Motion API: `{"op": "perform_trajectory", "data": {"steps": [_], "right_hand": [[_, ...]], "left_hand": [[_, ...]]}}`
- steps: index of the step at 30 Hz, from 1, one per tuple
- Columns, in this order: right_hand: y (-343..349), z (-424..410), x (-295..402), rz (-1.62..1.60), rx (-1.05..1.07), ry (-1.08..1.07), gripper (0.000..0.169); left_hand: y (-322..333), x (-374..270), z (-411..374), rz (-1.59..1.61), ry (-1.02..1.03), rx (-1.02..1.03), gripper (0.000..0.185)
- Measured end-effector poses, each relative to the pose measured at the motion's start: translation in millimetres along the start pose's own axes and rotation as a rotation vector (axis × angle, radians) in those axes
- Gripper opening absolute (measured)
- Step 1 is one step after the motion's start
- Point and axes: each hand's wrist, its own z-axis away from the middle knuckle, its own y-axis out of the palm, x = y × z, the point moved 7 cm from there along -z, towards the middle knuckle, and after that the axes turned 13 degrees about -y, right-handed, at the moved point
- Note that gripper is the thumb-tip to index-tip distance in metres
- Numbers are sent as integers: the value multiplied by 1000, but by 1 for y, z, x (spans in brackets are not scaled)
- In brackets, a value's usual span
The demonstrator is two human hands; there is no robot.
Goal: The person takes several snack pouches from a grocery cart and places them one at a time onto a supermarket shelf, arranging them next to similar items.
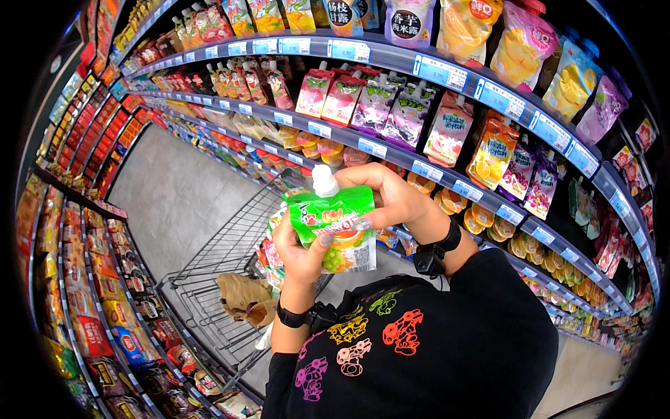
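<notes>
A green spouted drink pouch with a white cap is held between both hands in front of my chest. Its printed face, with fruit pictures and writing, is turned up towards me. My left hand grips the lower left edge, thumb on the front. My right hand grips the right side, its thumb resting on the print. Below the pouch stands a wire shopping cart. Inside it are a tan bag and several colourful packages, partly hidden by my left hand and the pouch.
Shelves of spouted pouches and jelly cups curve along the right, fronted by price-tag rails. Packaged snacks fill the shelves at left. Grey aisle floor runs between them, with red boxes stacked at the far end.
</notes>
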Motion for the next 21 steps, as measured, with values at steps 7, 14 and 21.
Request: {"op": "perform_trajectory", "data": {"steps": [7, 14, 21], "right_hand": [[-1, 5, -5, 13, -41, 11, 40], [0, 8, -9, 36, -58, 32, 43], [5, 5, -10, 70, -50, 38, 41]], "left_hand": [[1, 0, 2, -5, 16, -9, 48], [-1, 0, 3, -3, 25, -11, 50], [-7, 1, 5, 23, 21, -4, 50]]}}
